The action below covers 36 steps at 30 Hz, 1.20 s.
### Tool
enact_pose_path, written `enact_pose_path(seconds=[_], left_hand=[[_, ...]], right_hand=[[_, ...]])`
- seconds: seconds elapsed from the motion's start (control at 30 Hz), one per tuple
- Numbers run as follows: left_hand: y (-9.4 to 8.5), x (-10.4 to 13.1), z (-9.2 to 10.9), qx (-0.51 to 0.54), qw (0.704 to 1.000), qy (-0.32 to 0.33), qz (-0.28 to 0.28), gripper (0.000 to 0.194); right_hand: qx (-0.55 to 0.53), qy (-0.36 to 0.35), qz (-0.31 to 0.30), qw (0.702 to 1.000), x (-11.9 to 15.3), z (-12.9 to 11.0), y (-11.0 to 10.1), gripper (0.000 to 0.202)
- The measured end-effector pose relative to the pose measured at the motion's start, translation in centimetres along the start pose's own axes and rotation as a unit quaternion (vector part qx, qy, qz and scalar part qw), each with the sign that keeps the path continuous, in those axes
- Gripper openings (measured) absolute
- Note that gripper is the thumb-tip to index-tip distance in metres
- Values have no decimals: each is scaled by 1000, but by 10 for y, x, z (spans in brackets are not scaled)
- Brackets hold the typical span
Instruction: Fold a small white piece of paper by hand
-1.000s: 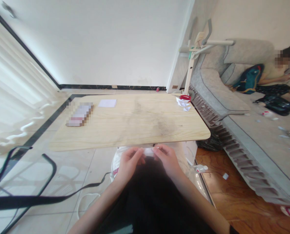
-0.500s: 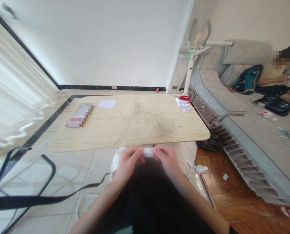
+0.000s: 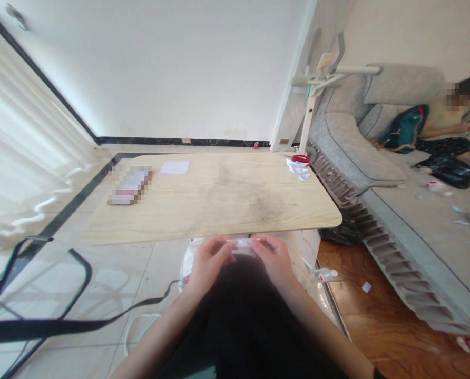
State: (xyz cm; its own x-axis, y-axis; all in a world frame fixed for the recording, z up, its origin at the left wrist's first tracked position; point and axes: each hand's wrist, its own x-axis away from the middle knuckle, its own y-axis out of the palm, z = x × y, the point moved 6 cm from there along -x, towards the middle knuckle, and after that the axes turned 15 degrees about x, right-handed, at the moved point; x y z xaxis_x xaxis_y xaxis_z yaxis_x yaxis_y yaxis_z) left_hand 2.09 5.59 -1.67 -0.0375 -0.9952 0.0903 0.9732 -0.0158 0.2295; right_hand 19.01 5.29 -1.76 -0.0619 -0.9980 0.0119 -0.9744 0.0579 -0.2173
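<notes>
A small piece of white paper (image 3: 243,243) is pinched between my two hands, just in front of the table's near edge and above my lap. My left hand (image 3: 213,254) is closed on its left end with thumb and fingers. On the right end, my right hand (image 3: 272,252) grips it the same way. The paper looks folded, but its exact shape is too small to make out. On the wooden table (image 3: 179,205), folded white paper pieces (image 3: 298,168) lie at the far right corner beside red-handled scissors (image 3: 300,158).
A stack of white paper (image 3: 175,167) lies at the table's far left, with a blurred phone-like object (image 3: 130,186) near it. Right of the table stand a grey sofa (image 3: 428,221), where a person sits, and a white exercise frame (image 3: 308,116). A black chair frame (image 3: 80,268) is at left.
Both hands stay in place on the paper; the fingers and the paper's angle shift slightly. The whole view drifts a little. Nothing on the table has moved.
</notes>
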Motion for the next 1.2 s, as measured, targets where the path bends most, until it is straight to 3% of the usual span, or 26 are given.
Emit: enact_pose_path(seconds=[0.43, 0.53, 0.67, 0.83, 0.97, 1.03, 1.1, 1.2], left_hand=[[-3, 1, 3, -11, 1000, 21, 8, 21], [-3, 1, 5, -13, 999, 37, 9, 18], [0, 2, 5, -13, 999, 46, -2, 17], [0, 2, 4, -15, 999, 45, 3, 17], [0, 1, 2, -9, 1000, 21, 13, 18], [1, 1, 2, 2, 1000, 15, 6, 20], [2, 2, 3, 23, 1000, 21, -1, 24], [4, 2, 3, 28, 999, 20, -9, 31]], right_hand=[[-2, -28, 8, 1000, -1, 12, -4, 14], [53, -82, 21, 995, 2, 1, -7, 11], [154, -207, 29, 966, 9, -25, -7, 18], [194, -245, 27, 950, 11, -33, -6, 20], [162, -191, -4, 968, 5, -25, -3, 11], [98, -121, -24, 988, 0, -14, -2, 3], [-23, -24, -59, 998, -3, 0, 2, 7], [-230, 122, -117, 958, -2, 18, 14, 15]])
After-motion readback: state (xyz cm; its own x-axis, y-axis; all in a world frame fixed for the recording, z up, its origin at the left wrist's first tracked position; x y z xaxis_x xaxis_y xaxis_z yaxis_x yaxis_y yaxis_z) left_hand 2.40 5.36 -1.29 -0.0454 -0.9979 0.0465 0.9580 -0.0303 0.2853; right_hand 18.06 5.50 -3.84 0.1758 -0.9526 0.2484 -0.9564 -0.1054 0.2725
